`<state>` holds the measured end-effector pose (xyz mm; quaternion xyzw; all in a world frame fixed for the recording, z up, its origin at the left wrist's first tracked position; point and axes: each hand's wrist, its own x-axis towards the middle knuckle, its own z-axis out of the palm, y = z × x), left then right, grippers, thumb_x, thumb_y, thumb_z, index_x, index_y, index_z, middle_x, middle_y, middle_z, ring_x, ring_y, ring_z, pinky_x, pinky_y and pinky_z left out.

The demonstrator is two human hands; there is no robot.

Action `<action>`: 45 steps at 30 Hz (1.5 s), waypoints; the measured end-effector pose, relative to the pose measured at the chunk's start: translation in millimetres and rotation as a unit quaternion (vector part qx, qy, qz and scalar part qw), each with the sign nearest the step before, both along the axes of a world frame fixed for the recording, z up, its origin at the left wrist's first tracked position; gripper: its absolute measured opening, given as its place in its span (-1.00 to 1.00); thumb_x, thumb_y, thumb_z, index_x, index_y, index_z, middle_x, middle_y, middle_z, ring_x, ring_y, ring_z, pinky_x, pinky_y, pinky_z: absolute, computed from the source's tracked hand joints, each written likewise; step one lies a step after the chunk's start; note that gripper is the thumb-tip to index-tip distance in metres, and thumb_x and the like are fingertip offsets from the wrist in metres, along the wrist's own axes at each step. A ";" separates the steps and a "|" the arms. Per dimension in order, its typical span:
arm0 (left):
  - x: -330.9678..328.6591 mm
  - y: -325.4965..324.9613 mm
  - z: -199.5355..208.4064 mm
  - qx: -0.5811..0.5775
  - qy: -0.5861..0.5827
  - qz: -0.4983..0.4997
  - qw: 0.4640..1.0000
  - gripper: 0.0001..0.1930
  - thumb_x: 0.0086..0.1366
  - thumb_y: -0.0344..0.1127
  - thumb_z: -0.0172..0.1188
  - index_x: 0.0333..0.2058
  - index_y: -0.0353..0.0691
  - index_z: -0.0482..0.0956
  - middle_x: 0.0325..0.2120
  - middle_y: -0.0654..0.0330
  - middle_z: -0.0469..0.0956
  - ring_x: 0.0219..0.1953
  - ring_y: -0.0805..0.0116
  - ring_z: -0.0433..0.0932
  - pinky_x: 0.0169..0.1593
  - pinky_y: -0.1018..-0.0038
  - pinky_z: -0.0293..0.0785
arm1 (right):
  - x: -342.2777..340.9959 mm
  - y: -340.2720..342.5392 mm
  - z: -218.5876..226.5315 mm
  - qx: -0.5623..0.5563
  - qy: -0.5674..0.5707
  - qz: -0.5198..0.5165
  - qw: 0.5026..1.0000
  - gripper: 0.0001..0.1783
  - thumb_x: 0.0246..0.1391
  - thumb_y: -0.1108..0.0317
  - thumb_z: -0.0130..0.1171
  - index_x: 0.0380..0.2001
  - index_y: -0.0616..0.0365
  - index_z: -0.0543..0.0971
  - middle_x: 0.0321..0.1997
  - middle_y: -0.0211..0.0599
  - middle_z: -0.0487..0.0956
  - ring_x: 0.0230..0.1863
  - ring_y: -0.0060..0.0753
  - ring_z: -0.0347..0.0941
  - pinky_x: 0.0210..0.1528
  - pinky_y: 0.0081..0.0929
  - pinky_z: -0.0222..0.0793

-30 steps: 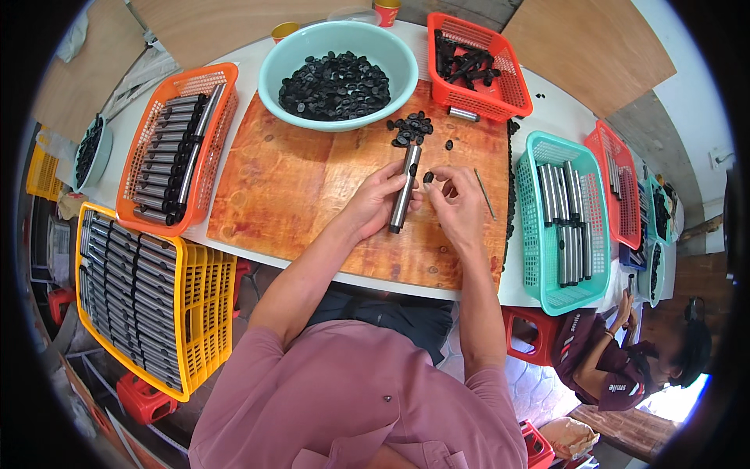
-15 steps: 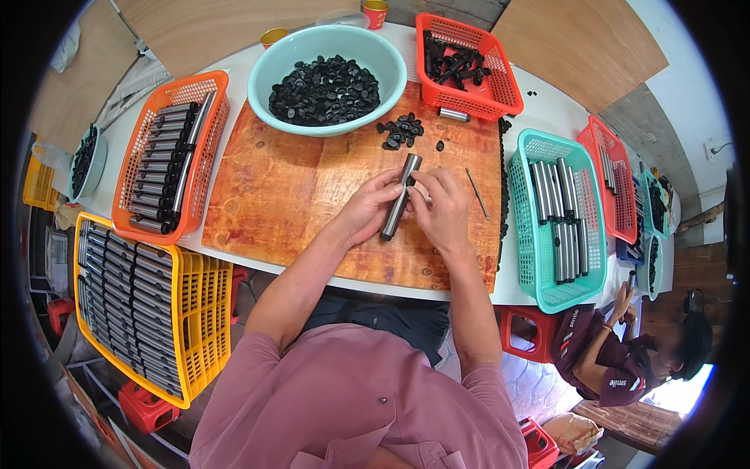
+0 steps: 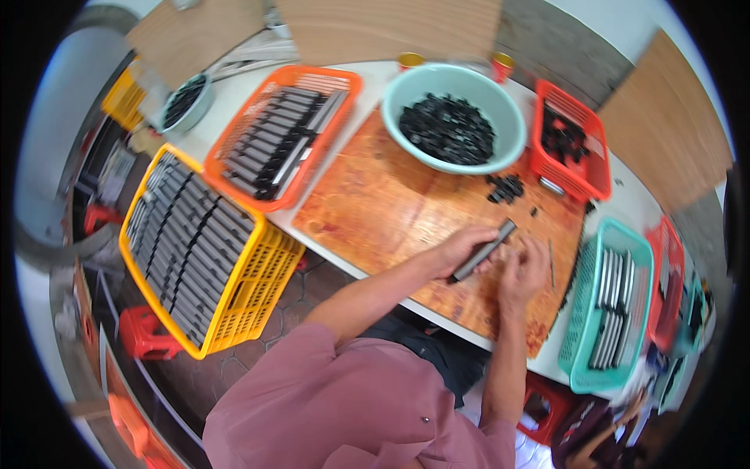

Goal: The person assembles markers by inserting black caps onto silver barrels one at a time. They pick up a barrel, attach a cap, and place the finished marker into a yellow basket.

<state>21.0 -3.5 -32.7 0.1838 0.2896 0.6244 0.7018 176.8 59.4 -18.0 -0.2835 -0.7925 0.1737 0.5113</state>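
My left hand (image 3: 466, 248) is closed around a grey metal tube (image 3: 483, 252) with dark ends, held at a slant over the wooden board (image 3: 367, 203). Just to the right of the tube is my right hand (image 3: 525, 270), its fingers bent and smeared by motion. Whether anything small sits in those fingers cannot be made out. Beyond the hands lies a small pile of black oval pieces (image 3: 505, 188), with a single one apart from it. A thin rod (image 3: 552, 264) rests on the board beside my right hand.
A pale blue basin (image 3: 512, 144) of black pieces stands at the back. An orange basket (image 3: 348, 82) and a yellow crate (image 3: 258, 273) hold tubes on the left. Right: a red basket (image 3: 598, 160) of black parts, a green basket (image 3: 582, 359) of tubes, and a co-worker's arm (image 3: 609, 445).
The whole view has swung left, so everything sits farther right in the picture. My right hand has come away from the tube, which now tilts more; my left hand still holds it.
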 end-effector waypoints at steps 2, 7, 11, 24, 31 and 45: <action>0.8 -0.9 6.8 -0.018 -0.017 -0.008 1.000 -0.64 0.53 -0.04 -0.03 -0.03 -0.21 0.55 -0.54 0.30 0.49 -0.64 0.49 0.49 -0.60 0.58 0.39 | 9.2 5.9 -1.6 -0.038 -0.022 -0.019 0.999 -0.68 0.10 0.64 0.21 -0.04 0.27 0.62 0.05 -0.10 0.53 -0.16 -0.24 0.53 -0.31 -0.43 0.45; 2.9 -1.5 9.4 -0.008 0.061 -0.030 0.998 -0.66 0.55 -0.07 -0.05 -0.02 -0.21 0.53 -0.51 0.33 0.48 -0.63 0.56 0.47 -0.59 0.62 0.37 | 10.4 5.5 -6.2 -0.096 -0.028 -0.003 0.995 -0.74 0.15 0.63 0.20 -0.08 0.26 0.63 -0.03 -0.14 0.52 -0.29 -0.41 0.47 -0.38 -0.52 0.40; 2.8 -0.7 9.9 0.002 0.128 -0.033 0.991 -0.71 0.56 -0.10 -0.03 -0.05 -0.19 0.51 -0.46 0.34 0.48 -0.58 0.59 0.48 -0.58 0.63 0.37 | 8.6 7.7 -7.4 -0.128 -0.019 0.012 0.992 -0.79 0.17 0.61 0.20 -0.12 0.26 0.63 -0.10 -0.18 0.54 -0.31 -0.45 0.45 -0.38 -0.54 0.38; 11.4 -15.8 24.2 0.002 0.323 -0.076 0.943 -0.57 0.47 -0.26 -0.03 0.26 -0.19 0.42 -0.43 0.38 0.43 -0.45 0.63 0.38 -0.40 0.62 0.39 | 18.2 21.2 -5.7 -0.316 0.065 -0.001 0.947 -0.80 0.33 0.40 0.14 -0.12 0.25 0.66 -0.21 -0.39 0.61 -0.23 -0.59 0.48 -0.18 -0.61 0.41; 1.7 -16.5 33.1 0.195 0.731 0.059 0.651 -0.57 0.33 -0.33 0.23 0.14 -0.30 0.44 -0.11 -0.08 0.61 -0.09 -0.08 0.63 -0.01 0.18 0.56 | 19.8 28.3 25.2 -0.423 -0.003 0.131 0.897 -0.70 0.32 0.28 0.17 -0.06 0.27 0.67 -0.41 -0.43 0.61 -0.43 -0.68 0.48 -0.42 -0.64 0.40; -1.7 0.9 6.5 0.236 0.804 0.105 0.536 -0.65 0.22 -0.45 0.26 0.00 -0.32 0.54 -0.16 -0.04 0.59 -0.11 -0.04 0.60 -0.01 0.19 0.55 | 21.3 46.9 -4.5 -0.453 -0.022 0.188 0.871 -0.77 0.24 0.51 0.18 -0.05 0.28 0.65 -0.32 -0.40 0.63 -0.36 -0.65 0.48 -0.31 -0.62 0.41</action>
